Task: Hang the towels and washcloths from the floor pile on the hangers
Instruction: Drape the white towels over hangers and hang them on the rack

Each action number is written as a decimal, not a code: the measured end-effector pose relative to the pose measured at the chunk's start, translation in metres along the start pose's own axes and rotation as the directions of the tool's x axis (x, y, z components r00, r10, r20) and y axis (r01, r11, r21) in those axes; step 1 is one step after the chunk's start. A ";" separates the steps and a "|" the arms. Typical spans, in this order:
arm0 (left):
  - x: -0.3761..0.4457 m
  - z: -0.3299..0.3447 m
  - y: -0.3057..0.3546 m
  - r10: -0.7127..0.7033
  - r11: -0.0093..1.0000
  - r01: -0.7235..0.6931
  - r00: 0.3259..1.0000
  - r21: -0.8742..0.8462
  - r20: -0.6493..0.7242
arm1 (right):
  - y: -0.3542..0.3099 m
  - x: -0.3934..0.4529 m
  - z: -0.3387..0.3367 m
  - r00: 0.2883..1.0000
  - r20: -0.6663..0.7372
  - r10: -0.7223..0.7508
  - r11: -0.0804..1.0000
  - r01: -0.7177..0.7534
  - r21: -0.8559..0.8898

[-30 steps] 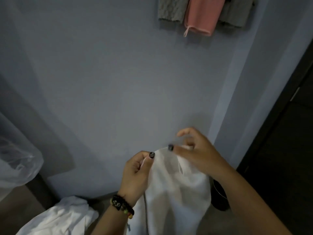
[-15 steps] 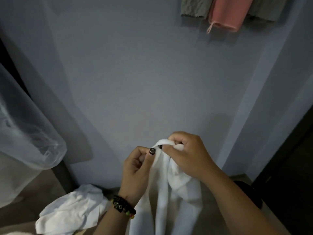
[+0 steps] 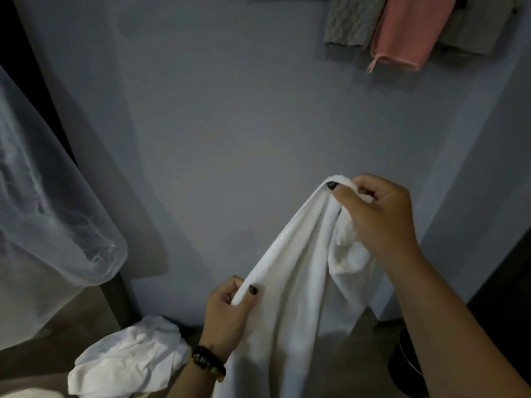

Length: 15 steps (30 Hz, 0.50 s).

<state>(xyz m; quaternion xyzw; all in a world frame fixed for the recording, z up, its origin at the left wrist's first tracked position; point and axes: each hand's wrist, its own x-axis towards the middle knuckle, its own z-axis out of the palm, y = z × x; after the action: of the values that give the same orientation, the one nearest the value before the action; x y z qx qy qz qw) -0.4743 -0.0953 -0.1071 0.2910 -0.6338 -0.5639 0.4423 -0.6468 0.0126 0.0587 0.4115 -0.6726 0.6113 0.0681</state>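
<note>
White towel (image 3: 298,297) held up before the wall, right hand (image 3: 379,219) pinching its top corner, left hand (image 3: 230,308) gripping its edge lower left, lower end cut off, floor pile (image 3: 129,363) near left, hung pink washcloth (image 3: 402,33) cropped at top, no legible writing.

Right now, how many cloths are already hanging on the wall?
3, all top right: a grey cloth on the left, a pink cloth in the middle overlapping it, another grey one on the right. More may hang above the frame.

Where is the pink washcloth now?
The pink washcloth hangs at the top right of the head view, on the wall between two grey cloths, above the right hand.
</note>
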 end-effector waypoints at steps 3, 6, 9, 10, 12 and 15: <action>0.004 0.002 0.010 -0.035 0.996 0.028 0.995 -0.083 -0.088 | 0.022 -0.006 -0.007 0.995 0.073 0.074 0.997 -0.071 -0.040; 0.009 0.008 0.019 0.021 0.995 -0.030 0.994 -0.092 -0.104 | 0.037 -0.018 -0.006 0.960 0.241 0.146 0.984 -0.115 -0.137; 0.013 0.014 0.035 0.085 0.994 -0.089 0.995 -0.069 -0.053 | 0.043 -0.037 0.008 0.897 0.385 0.215 0.966 -0.136 -0.222; 0.013 0.016 0.040 0.120 0.992 -0.121 0.992 -0.041 -0.034 | 0.044 -0.043 0.014 0.871 0.436 0.226 0.963 -0.132 -0.236; 0.012 0.019 0.047 0.185 0.983 -0.185 0.983 -0.015 -0.003 | 0.044 -0.054 0.026 0.809 0.544 0.224 0.967 -0.114 -0.228; 0.009 0.019 0.055 0.222 0.973 -0.220 0.974 -0.066 0.030 | 0.047 -0.068 0.044 0.684 0.708 0.178 0.984 -0.120 -0.132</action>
<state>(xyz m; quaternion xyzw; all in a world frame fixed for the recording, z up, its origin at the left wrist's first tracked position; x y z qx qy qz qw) -0.4876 -0.0835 -0.0514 0.1942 -0.6526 -0.5358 0.4994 -0.6141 0.0020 -0.0289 0.5581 -0.6993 0.3806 -0.2336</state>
